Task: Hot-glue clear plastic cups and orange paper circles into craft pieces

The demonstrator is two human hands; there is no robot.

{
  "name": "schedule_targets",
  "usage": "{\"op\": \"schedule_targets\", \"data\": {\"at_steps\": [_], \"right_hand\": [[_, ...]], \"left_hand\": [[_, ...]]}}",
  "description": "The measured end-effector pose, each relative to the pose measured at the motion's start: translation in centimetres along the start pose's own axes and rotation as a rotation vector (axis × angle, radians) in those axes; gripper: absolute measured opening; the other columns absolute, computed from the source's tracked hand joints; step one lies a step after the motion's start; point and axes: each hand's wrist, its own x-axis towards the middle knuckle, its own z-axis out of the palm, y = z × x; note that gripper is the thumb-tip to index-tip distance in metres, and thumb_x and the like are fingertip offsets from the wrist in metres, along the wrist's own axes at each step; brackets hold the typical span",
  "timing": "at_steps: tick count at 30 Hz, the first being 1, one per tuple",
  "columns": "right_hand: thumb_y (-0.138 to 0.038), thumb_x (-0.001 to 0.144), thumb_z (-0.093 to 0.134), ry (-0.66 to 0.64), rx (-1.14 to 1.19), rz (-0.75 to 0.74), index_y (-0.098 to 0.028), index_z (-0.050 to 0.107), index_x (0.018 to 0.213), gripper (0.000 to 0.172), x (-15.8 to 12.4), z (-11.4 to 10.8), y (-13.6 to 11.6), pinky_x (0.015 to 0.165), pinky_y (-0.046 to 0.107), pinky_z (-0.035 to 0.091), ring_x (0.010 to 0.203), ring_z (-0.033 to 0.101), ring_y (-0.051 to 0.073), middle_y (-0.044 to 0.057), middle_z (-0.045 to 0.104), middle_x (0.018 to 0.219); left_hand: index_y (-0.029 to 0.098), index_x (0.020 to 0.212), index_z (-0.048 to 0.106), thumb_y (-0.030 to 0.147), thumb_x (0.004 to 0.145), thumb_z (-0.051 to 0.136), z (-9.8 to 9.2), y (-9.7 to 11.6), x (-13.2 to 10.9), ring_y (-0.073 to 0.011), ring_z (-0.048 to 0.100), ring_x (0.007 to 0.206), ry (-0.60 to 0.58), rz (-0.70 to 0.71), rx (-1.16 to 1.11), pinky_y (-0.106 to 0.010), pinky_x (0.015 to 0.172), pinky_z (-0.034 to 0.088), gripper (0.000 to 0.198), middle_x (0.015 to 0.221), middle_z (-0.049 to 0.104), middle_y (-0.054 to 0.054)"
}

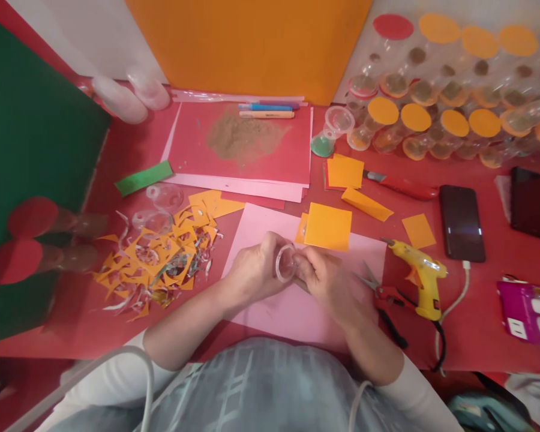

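Note:
Over the pink sheet [270, 312], a small clear plastic cup-like piece [286, 264] is held between both hands, its round rim facing up. My left hand [256, 267] is wrapped round its left side. The fingers of my right hand [319, 273] pinch its right side. Just beyond the hands lies an orange square of paper [328, 227]. Scissors [380, 290] with red handles rest to the right of my right hand, beside a yellow glue gun [420, 276].
Orange scraps [162, 258] are heaped at the left. Sand lies on a red sheet [189, 144] at the back. Several clear bottle pieces with orange discs [415, 117] stand at the back right. A phone [462, 222], a red cutter [409, 185] and a purple object [524, 312] lie right.

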Motion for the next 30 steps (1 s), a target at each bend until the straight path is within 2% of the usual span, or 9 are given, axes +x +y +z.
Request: {"op": "schedule_targets", "data": {"at_steps": [4, 7, 11, 16, 19, 23, 27, 30], "right_hand": [[-0.037, 0.103, 0.042, -0.046, 0.141, 0.011, -0.026, 0.045, 0.066, 0.039, 0.2, -0.5, -0.2, 0.054, 0.027, 0.045, 0.053, 0.057, 0.016, -0.001, 0.062, 0.060], [-0.037, 0.102, 0.043, -0.090, 0.281, 0.042, -0.025, 0.042, 0.066, 0.038, 0.3, -0.6, -0.3, 0.052, 0.024, 0.043, 0.051, 0.053, 0.014, -0.003, 0.058, 0.058], [-0.040, 0.101, 0.045, -0.116, 0.388, 0.104, -0.025, 0.040, 0.066, 0.038, 0.4, -0.6, -0.3, 0.049, 0.023, 0.043, 0.049, 0.049, 0.012, -0.004, 0.051, 0.056], [-0.037, 0.097, 0.046, -0.114, 0.407, 0.114, -0.025, 0.043, 0.066, 0.033, 0.7, -0.7, -0.3, 0.051, 0.023, 0.044, 0.051, 0.049, 0.013, -0.004, 0.051, 0.056], [-0.036, 0.096, 0.047, -0.107, 0.418, 0.132, -0.025, 0.043, 0.066, 0.032, 0.7, -0.7, -0.3, 0.052, 0.023, 0.045, 0.052, 0.050, 0.013, -0.004, 0.050, 0.056], [-0.038, 0.096, 0.048, -0.129, 0.451, 0.146, -0.025, 0.041, 0.066, 0.034, 0.4, -0.5, -0.1, 0.050, 0.022, 0.043, 0.051, 0.049, 0.013, -0.005, 0.046, 0.056], [-0.042, 0.097, 0.047, -0.133, 0.486, 0.220, -0.026, 0.046, 0.070, 0.031, 0.3, -0.3, -0.1, 0.051, 0.024, 0.045, 0.056, 0.054, 0.015, -0.002, 0.054, 0.063], [-0.040, 0.098, 0.045, -0.144, 0.461, 0.216, -0.026, 0.047, 0.070, 0.032, 0.5, -0.4, -0.3, 0.052, 0.025, 0.046, 0.056, 0.057, 0.015, -0.001, 0.058, 0.063]], "left_hand": [[0.027, 0.097, 0.039, 0.037, 0.078, 0.071, -0.8, 0.2, 0.2, -0.0210, 0.073, 0.059, -0.077, -0.009, -0.088, -0.025, 0.052, 0.047, 0.038, 0.074, 0.070, 0.005], [0.027, 0.094, 0.039, 0.034, 0.078, 0.071, -1.3, 0.1, 0.3, -0.0175, 0.069, 0.055, -0.113, 0.031, -0.163, -0.024, 0.051, 0.045, 0.036, 0.072, 0.067, 0.006], [0.025, 0.095, 0.046, 0.033, 0.078, 0.071, -1.9, -0.2, 0.4, -0.0159, 0.070, 0.063, -0.129, 0.066, -0.231, -0.024, 0.057, 0.049, 0.031, 0.079, 0.071, 0.003], [0.021, 0.104, 0.059, 0.038, 0.082, 0.071, -2.0, -0.6, 0.5, -0.0188, 0.072, 0.080, -0.114, 0.110, -0.240, -0.030, 0.073, 0.057, 0.030, 0.100, 0.075, -0.006], [0.022, 0.111, 0.058, 0.037, 0.085, 0.067, -1.8, -0.8, 0.5, -0.0197, 0.074, 0.088, -0.105, 0.134, -0.259, -0.031, 0.079, 0.058, 0.031, 0.107, 0.075, -0.007], [0.021, 0.110, 0.054, 0.035, 0.085, 0.064, -1.8, -0.7, 0.6, -0.0191, 0.074, 0.084, -0.149, 0.147, -0.287, -0.030, 0.074, 0.058, 0.031, 0.102, 0.075, -0.005], [0.022, 0.107, 0.053, 0.033, 0.080, 0.067, -2.0, -0.4, 0.7, -0.0213, 0.075, 0.085, -0.160, 0.090, -0.274, -0.031, 0.073, 0.058, 0.032, 0.100, 0.075, -0.005], [0.022, 0.104, 0.053, 0.033, 0.080, 0.068, -2.0, 0.0, 0.7, -0.0226, 0.076, 0.086, -0.113, 0.031, -0.243, -0.033, 0.073, 0.059, 0.030, 0.099, 0.075, -0.004]]}}
